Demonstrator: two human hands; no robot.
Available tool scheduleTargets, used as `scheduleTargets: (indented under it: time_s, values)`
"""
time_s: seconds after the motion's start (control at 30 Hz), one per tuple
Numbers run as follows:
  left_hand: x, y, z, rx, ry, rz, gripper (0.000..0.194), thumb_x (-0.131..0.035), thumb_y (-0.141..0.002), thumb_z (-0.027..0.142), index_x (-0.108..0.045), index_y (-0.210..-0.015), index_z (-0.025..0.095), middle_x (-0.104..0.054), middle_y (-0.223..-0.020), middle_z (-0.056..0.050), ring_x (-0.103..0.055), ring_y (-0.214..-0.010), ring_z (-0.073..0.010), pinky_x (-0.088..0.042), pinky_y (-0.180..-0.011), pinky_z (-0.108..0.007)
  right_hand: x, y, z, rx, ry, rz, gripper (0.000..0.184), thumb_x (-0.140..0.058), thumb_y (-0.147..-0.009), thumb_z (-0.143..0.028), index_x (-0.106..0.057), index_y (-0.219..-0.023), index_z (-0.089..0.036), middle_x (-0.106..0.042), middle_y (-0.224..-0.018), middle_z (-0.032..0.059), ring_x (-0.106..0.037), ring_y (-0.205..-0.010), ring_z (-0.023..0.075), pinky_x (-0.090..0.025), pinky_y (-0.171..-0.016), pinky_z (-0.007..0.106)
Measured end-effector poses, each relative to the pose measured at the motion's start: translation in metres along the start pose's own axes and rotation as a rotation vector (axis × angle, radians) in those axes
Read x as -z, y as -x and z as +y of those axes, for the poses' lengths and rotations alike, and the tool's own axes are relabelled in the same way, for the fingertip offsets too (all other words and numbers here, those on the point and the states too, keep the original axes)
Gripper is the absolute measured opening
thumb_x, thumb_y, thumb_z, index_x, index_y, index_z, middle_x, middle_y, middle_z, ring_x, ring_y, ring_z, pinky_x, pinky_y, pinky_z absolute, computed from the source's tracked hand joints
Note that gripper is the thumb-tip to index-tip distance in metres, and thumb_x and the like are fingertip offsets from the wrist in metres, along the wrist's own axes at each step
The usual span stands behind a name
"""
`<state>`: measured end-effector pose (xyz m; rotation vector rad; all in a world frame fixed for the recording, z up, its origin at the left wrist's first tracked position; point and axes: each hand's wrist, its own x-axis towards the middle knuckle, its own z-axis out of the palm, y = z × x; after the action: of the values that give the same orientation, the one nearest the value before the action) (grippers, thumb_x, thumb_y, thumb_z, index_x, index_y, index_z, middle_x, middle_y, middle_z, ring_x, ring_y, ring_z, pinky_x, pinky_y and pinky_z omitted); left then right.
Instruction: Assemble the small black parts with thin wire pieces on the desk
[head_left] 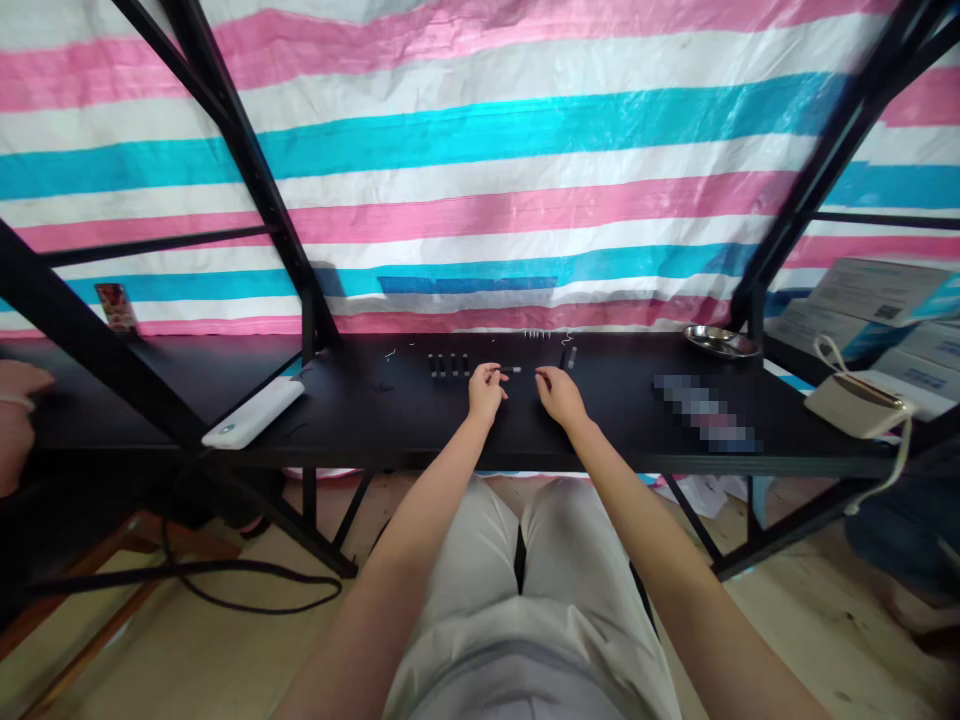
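Observation:
My left hand [487, 392] is closed in a pinch over the black table. Between its fingers is a small dark tube with a pale end [513, 370], which points right. A short gap away, my right hand [562, 396] has its fingers curled together above the tabletop. Anything in those fingertips is too small to make out. Left of my left hand stands a row of several small black tubes [448, 366]. Just beyond my right hand are a dark tube [564, 359] and a greyish tube [573, 357].
Tiny white pieces [537, 335] line the back edge. A metal dish [720, 342] and beige purse [859, 402] lie right, near stacked boxes [877, 300]. A white oblong device [255, 412] sits left, beside black frame posts [247, 170]. Another person's hand [22, 385] is far left.

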<state>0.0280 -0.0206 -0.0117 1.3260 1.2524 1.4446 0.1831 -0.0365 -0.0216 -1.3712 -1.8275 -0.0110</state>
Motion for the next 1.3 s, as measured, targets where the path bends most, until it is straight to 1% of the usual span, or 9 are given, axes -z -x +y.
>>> scheduleTargets:
  time_s: [0.07, 0.17, 0.23, 0.37, 0.43, 0.57, 0.87, 1.13, 1.3]
  values:
    - [0.0, 0.004, -0.001, -0.041, 0.052, -0.06, 0.013, -0.042, -0.085, 0.013, -0.051, -0.094, 0.015, -0.06, -0.074, 0.0, -0.046, -0.036, -0.0032, -0.036, -0.041, -0.018, 0.001, 0.001, -0.005, 0.08, -0.043, 0.044, 0.033, -0.034, -0.09, -0.031, -0.06, -0.102, -0.015, -0.064, -0.097, 0.0127, -0.057, -0.091, 0.0231, -0.043, -0.084, 0.036]
    - [0.002, 0.01, 0.001, -0.057, 0.106, -0.133, 0.012, -0.044, -0.084, 0.014, -0.051, -0.094, 0.015, -0.06, -0.073, 0.0, -0.047, -0.036, -0.0032, -0.035, -0.041, -0.017, 0.002, 0.002, -0.012, 0.145, -0.071, 0.026, 0.035, -0.031, -0.092, -0.035, -0.06, -0.096, -0.016, -0.063, -0.092, 0.0124, -0.057, -0.088, 0.0232, -0.043, -0.082, 0.036]
    - [0.003, 0.012, 0.004, -0.055, 0.135, -0.17, 0.012, -0.044, -0.084, 0.014, -0.05, -0.094, 0.015, -0.06, -0.073, 0.0, -0.048, -0.036, -0.0034, -0.033, -0.039, -0.017, 0.003, 0.002, -0.013, 0.137, -0.094, 0.005, 0.035, -0.03, -0.092, -0.038, -0.058, -0.092, -0.017, -0.062, -0.087, 0.011, -0.056, -0.084, 0.0219, -0.043, -0.078, 0.034]
    - [0.002, 0.015, 0.008, -0.027, 0.153, -0.228, 0.013, -0.047, -0.083, 0.016, -0.05, -0.095, 0.014, -0.06, -0.074, -0.001, -0.049, -0.037, -0.0041, -0.025, -0.034, -0.016, 0.003, 0.004, -0.011, 0.06, -0.202, -0.009, 0.034, -0.031, -0.092, -0.041, -0.055, -0.084, -0.019, -0.059, -0.077, 0.0058, -0.054, -0.073, 0.0174, -0.041, -0.069, 0.028]
    - [0.002, 0.016, 0.008, -0.025, 0.154, -0.24, 0.014, -0.049, -0.083, 0.019, -0.051, -0.096, 0.014, -0.061, -0.075, -0.001, -0.049, -0.037, -0.0037, -0.024, -0.034, -0.016, 0.004, 0.005, -0.01, 0.033, -0.259, 0.002, 0.033, -0.034, -0.09, -0.043, -0.054, -0.08, -0.019, -0.057, -0.074, 0.0039, -0.053, -0.069, 0.0158, -0.04, -0.066, 0.027]
    - [0.001, 0.015, 0.006, -0.061, 0.165, -0.239, 0.015, -0.05, -0.083, 0.022, -0.051, -0.097, 0.014, -0.061, -0.075, -0.001, -0.049, -0.037, -0.0027, -0.028, -0.036, -0.016, 0.005, 0.004, -0.01, 0.002, -0.347, 0.026, 0.032, -0.039, -0.088, -0.046, -0.054, -0.078, -0.019, -0.055, -0.07, 0.0023, -0.05, -0.065, 0.0146, -0.039, -0.063, 0.026]
    - [0.001, 0.014, 0.005, -0.054, 0.161, -0.243, 0.017, -0.049, -0.085, 0.026, -0.05, -0.098, 0.014, -0.057, -0.07, 0.001, -0.05, -0.036, -0.0044, -0.025, -0.032, -0.016, 0.005, 0.004, -0.011, -0.027, -0.448, 0.022, 0.032, -0.042, -0.085, -0.048, -0.053, -0.077, -0.019, -0.052, -0.066, 0.0004, -0.046, -0.058, 0.0135, -0.037, -0.059, 0.026]
    - [0.0, 0.013, 0.001, -0.054, 0.069, -0.17, 0.014, -0.047, -0.086, 0.029, -0.05, -0.085, 0.015, -0.053, -0.062, 0.004, -0.047, -0.034, -0.0041, -0.029, -0.035, -0.017, 0.004, 0.004, -0.012, -0.004, -0.444, 0.012, 0.033, -0.041, -0.085, -0.049, -0.052, -0.075, -0.02, -0.051, -0.065, 0.0, -0.046, -0.059, 0.0135, -0.037, -0.059, 0.026]
    - [0.002, 0.015, 0.002, -0.1, -0.053, -0.114, 0.024, -0.046, -0.086, 0.037, -0.05, -0.076, 0.016, -0.051, -0.056, 0.005, -0.045, -0.033, -0.0044, -0.032, -0.037, -0.018, 0.003, 0.004, -0.012, 0.0, -0.438, 0.007, 0.034, -0.04, -0.085, -0.049, -0.051, -0.073, -0.02, -0.051, -0.065, 0.0001, -0.046, -0.059, 0.0135, -0.037, -0.059, 0.026]
